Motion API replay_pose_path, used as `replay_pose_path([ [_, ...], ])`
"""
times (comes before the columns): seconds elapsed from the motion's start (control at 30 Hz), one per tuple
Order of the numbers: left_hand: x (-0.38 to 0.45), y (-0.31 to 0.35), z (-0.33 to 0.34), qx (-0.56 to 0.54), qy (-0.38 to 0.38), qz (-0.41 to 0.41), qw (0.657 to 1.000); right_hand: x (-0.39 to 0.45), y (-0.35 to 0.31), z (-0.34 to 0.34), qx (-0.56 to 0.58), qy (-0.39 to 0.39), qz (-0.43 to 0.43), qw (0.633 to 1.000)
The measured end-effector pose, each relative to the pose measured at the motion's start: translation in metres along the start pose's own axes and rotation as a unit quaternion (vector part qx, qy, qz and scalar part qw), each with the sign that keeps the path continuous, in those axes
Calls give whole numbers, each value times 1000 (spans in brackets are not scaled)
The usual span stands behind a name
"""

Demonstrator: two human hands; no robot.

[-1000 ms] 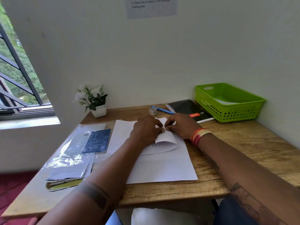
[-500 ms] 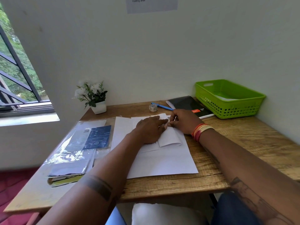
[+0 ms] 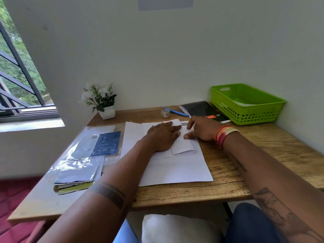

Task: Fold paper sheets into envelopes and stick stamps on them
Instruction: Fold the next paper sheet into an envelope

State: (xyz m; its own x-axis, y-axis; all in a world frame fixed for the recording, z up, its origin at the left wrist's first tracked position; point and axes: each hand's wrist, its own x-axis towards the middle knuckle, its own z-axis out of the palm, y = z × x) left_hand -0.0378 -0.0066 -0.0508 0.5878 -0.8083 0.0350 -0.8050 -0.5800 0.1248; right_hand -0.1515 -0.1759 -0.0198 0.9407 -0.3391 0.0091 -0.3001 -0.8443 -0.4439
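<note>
Where the wooden desk (image 3: 263, 155) meets the white wall, a folded paper sheet (image 3: 182, 143) lies on top of larger flat sheets (image 3: 175, 171). The left hand (image 3: 162, 137) lies palm down on it with straight fingers pressed flat, covering much of the fold, so the shape beneath cannot be made out. The right hand (image 3: 201, 129) rests just beside it at the sheet's right edge, fingers loosely bent with the thumb tip and a fingertip touching the paper; whether it pinches an edge I cannot tell. A grey printed slip (image 3: 184, 124) peeks out between the two hands, its text too small to read.

Behind them sit a small tape roll (image 3: 165, 113), a blue pen (image 3: 176, 112) and a black notebook (image 3: 203, 110) (its right part tucked behind the green basket (image 3: 245, 111)). The basket holds something white, mostly hidden by its wall. On the left lie clear plastic sleeves (image 3: 77, 160) with a dark blue card (image 3: 107, 143), glare washing out their contents. A potted white flower (image 3: 100, 100) stands in the corner. A notice (image 3: 165, 2) on the wall is cut off at the top.
</note>
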Motion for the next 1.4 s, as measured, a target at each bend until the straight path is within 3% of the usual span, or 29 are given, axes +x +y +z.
replay_pose_path([
  [0.37, 3, -2, 3, 7, -4, 9, 1000, -10, -2, -15, -46, -121, 0, 992],
  [0.73, 3, -2, 4, 8, -8, 6, 1000, -13, 6, -24, -47, -196, -57, 978],
  [0.83, 1, -2, 3, 6, -7, 6, 1000, -17, 14, -20, -6, -171, -85, 982],
  [0.97, 1, -1, 1, 4, -10, 8, 1000, -23, 21, -11, 28, -70, -84, 994],
  [1.13, 1, -1, 1, 1, -14, 5, 1000, -15, 14, -2, -24, 5, -91, 996],
  [1.4, 1, -1, 1, 8, -16, 4, 1000, 5, 8, 5, -139, 32, -94, 985],
])
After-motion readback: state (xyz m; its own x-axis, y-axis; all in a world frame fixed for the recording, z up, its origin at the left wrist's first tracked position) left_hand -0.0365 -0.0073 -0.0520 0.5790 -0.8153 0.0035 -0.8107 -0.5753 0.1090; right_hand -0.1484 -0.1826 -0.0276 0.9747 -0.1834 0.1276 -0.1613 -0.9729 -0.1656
